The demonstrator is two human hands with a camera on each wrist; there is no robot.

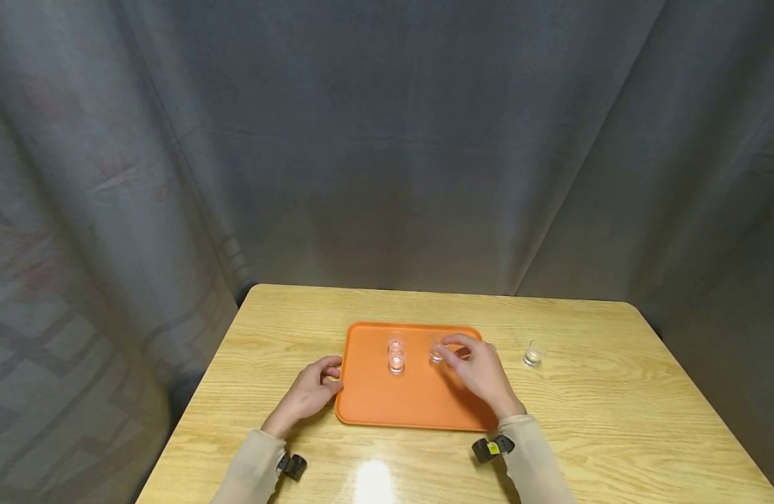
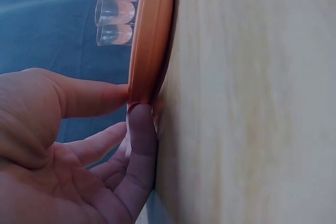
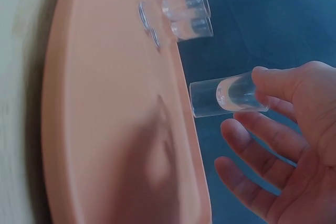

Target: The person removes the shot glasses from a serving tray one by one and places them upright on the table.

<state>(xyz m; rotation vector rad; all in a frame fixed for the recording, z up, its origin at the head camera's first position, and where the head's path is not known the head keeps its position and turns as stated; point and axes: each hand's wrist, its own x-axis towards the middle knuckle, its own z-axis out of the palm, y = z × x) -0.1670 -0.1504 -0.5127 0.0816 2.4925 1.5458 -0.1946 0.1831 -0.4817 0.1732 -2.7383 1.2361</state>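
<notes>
Left hand (image 1: pixel 310 390) pinches tray (image 1: pixel 393 406) edge; right hand (image 1: pixel 483 371) pinches third glass (image 3: pixel 205 98) by rim, tray's right half. Tray holds two upright glasses (image 1: pixel 396 362); fourth glass (image 1: pixel 533 354) on table (image 1: pixel 614 392). Contents unclear.

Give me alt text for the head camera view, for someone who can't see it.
A person's right hand pinches a small clear glass at an orange tray where two similar glasses stand, while the left hand holds the tray's left edge. A fourth glass stands rightward on a wooden table.
</notes>
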